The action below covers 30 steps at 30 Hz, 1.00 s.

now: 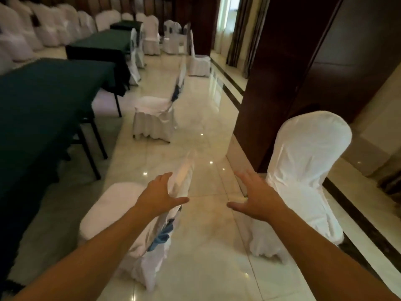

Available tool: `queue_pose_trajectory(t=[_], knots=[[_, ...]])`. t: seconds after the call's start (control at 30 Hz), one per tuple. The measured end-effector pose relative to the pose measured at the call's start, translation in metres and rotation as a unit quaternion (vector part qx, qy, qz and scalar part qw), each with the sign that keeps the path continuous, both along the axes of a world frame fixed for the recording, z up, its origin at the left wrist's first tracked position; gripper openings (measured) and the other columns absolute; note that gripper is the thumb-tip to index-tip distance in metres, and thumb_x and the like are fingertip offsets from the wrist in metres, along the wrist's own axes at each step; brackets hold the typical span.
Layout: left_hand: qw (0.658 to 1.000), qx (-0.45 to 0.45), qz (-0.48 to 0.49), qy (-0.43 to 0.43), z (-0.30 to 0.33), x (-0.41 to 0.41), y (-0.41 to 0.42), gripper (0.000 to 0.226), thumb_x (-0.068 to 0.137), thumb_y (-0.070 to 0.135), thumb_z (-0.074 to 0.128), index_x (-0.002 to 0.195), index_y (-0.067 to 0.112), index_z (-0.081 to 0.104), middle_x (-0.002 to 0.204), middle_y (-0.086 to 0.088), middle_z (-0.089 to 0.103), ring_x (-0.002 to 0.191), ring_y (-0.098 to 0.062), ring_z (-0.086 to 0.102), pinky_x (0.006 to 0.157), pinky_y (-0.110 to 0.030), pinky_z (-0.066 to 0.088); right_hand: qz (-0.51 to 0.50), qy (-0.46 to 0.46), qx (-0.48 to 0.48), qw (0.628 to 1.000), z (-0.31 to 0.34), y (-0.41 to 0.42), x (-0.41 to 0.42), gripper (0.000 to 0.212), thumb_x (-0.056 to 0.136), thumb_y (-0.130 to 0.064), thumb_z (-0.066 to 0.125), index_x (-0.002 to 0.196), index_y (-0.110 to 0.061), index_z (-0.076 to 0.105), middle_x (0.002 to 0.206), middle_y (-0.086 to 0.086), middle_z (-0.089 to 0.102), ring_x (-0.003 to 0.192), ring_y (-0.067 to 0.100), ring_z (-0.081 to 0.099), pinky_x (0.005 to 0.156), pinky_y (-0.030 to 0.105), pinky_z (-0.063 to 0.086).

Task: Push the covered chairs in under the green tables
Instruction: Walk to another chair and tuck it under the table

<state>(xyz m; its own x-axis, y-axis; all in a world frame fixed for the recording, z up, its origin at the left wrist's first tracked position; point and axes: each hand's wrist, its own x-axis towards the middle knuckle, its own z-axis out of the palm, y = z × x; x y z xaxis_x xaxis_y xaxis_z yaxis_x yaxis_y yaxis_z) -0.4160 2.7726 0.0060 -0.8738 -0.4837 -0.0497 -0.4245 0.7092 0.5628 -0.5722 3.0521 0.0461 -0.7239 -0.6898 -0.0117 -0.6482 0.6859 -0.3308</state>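
A white-covered chair (112, 205) with a blue bow on its back stands just below me, its seat facing the nearest green table (43, 101) on the left, a gap of floor between them. My left hand (159, 195) is spread open against the top of its backrest, not gripping it. My right hand (256, 198) hovers open over the floor to the right of that backrest, holding nothing. A second covered chair (154, 114) stands farther up the aisle, pulled out from the tables. More green tables (102, 44) continue in a row beyond.
Another covered chair (303, 177) stands at my right beside a dark wooden pillar (282, 72). Several covered chairs line the far left wall and stand at the far end of the aisle. A glossy tiled aisle runs between the tables and the pillar.
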Motion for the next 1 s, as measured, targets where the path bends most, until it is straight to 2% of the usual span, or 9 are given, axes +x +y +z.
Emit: queue_pose_trajectory(t=[0.2,0.43,0.5,0.6,0.67,0.77,0.87,0.93,1.0], knots=[[0.979,0.043,0.192,-0.061,-0.025,-0.026,0.023,0.132,0.040,0.101,0.055,0.149,0.035,0.022,0.152,0.002,0.036,0.133,-0.025,0.040,0.106,-0.045,0.035,0.178,-0.016,0.048,0.983,0.005,-0.056,-0.115,0.109,0.073,-0.070,0.075,0.155,-0.048,0.008,0.167,-0.004,0.007,0.148,0.026,0.019,0.114,0.050,0.032],[0.943,0.033,0.308,-0.120,-0.060,-0.026,0.039,0.130,0.042,0.102,0.051,0.147,0.031,0.023,0.147,0.001,0.041,0.127,-0.026,0.045,0.101,-0.044,0.039,0.322,-0.023,0.064,0.944,-0.013,-0.139,-0.165,0.111,0.071,-0.064,0.080,0.156,-0.044,0.011,0.167,0.001,0.010,0.145,0.028,0.025,0.109,0.051,0.036],[0.936,0.048,0.322,-0.132,-0.064,-0.029,0.039,0.122,0.042,0.100,0.054,0.141,0.032,0.033,0.139,0.003,0.048,0.117,-0.022,0.051,0.093,-0.039,0.044,0.361,-0.018,0.072,0.930,-0.022,-0.167,-0.172,0.113,0.070,-0.062,0.083,0.156,-0.043,0.013,0.167,0.002,0.010,0.145,0.028,0.023,0.109,0.051,0.037],[0.926,0.056,0.344,-0.147,-0.073,-0.038,0.048,0.092,0.044,0.087,0.066,0.116,0.034,0.043,0.104,0.011,0.057,0.080,-0.010,0.056,0.064,-0.024,0.042,0.392,-0.002,0.095,0.915,-0.039,-0.207,-0.185,0.116,0.067,-0.061,0.085,0.156,-0.043,0.013,0.167,0.001,0.010,0.145,0.028,0.022,0.109,0.050,0.036],[0.922,0.023,0.368,-0.120,-0.083,-0.044,0.057,0.077,0.048,0.070,0.076,0.104,0.034,0.039,0.097,0.010,0.051,0.079,-0.014,0.055,0.061,-0.026,0.039,0.399,0.009,0.100,0.912,-0.052,-0.227,-0.192,0.117,0.066,-0.060,0.086,0.156,-0.041,0.015,0.166,0.002,0.012,0.145,0.028,0.023,0.112,0.050,0.034],[0.906,-0.020,0.414,-0.085,-0.096,-0.050,0.062,0.060,0.056,0.047,0.085,0.092,0.028,0.041,0.093,0.004,0.055,0.077,-0.021,0.057,0.058,-0.033,0.046,0.438,0.005,0.113,0.892,-0.074,-0.250,-0.204,0.109,0.065,-0.057,0.088,0.153,-0.035,0.028,0.162,0.003,0.026,0.143,0.027,0.029,0.115,0.048,0.031],[0.897,-0.048,0.430,-0.092,-0.096,-0.054,0.059,0.054,0.055,0.038,0.089,0.087,0.024,0.048,0.087,0.003,0.057,0.071,-0.022,0.057,0.055,-0.036,0.048,0.498,0.033,0.115,0.859,-0.093,-0.266,-0.211,0.079,0.063,-0.057,0.086,0.127,-0.028,0.050,0.130,-0.001,0.054,0.118,0.022,0.047,0.097,0.037,0.040],[0.894,-0.070,0.431,-0.104,-0.094,-0.056,0.058,0.050,0.055,0.036,0.090,0.086,0.023,0.052,0.082,0.003,0.058,0.067,-0.022,0.056,0.052,-0.034,0.047,0.509,0.050,0.110,0.852,-0.100,-0.279,-0.211,0.062,0.061,-0.056,0.086,0.100,-0.029,0.047,0.098,-0.007,0.053,0.093,0.018,0.047,0.077,0.032,0.036],[0.888,-0.091,0.435,-0.113,-0.090,-0.058,0.059,0.047,0.054,0.034,0.091,0.083,0.024,0.054,0.077,0.004,0.059,0.061,-0.020,0.055,0.048,-0.029,0.043,0.517,0.068,0.115,0.845,-0.105,-0.291,-0.210,0.055,0.067,-0.051,0.083,0.090,-0.030,0.038,0.087,-0.008,0.047,0.083,0.016,0.047,0.066,0.029,0.034]])
